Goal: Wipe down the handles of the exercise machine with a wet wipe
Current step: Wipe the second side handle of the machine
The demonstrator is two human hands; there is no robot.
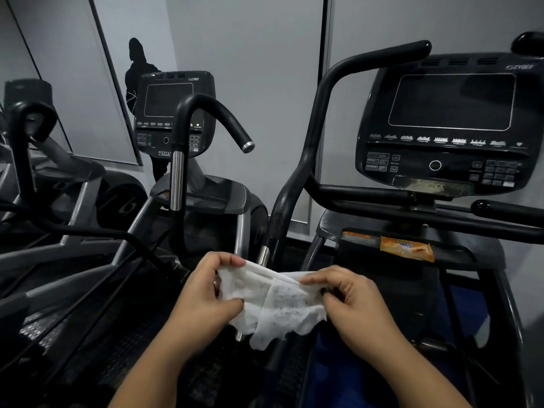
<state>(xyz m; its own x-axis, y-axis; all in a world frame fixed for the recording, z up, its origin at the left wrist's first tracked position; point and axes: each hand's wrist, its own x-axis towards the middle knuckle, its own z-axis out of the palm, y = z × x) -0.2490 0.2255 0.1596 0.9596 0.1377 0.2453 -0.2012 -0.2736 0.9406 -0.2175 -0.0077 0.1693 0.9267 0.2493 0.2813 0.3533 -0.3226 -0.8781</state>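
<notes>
A left hand (pixel 203 293) and right hand (pixel 350 301) each pinch an edge of a white wipe (pixel 279 307), seemingly speckled with dirt, between thumb and curled fingers at 6 o'clock, below the machine's black handle (pixel 319 113) at 12 o'clock.

Wet wipe (pixel 276 304): white, with an embossed dotted weave and fine dark specks across its middle panel. Handle (pixel 319 113) of the near machine: matt black, scuffed grey lower down, ending in a silver collar (pixel 264 256) — the neighbouring handle (pixel 206 103) is likewise black with a chrome sleeve (pixel 177 181) and silver end cap (pixel 248 146). Console (pixel 447 154): black, screen outlined in white with a row of white icons; packet (pixel 407 248) below it orange with a blue label; wall (pixel 250 54) pale grey.
</notes>
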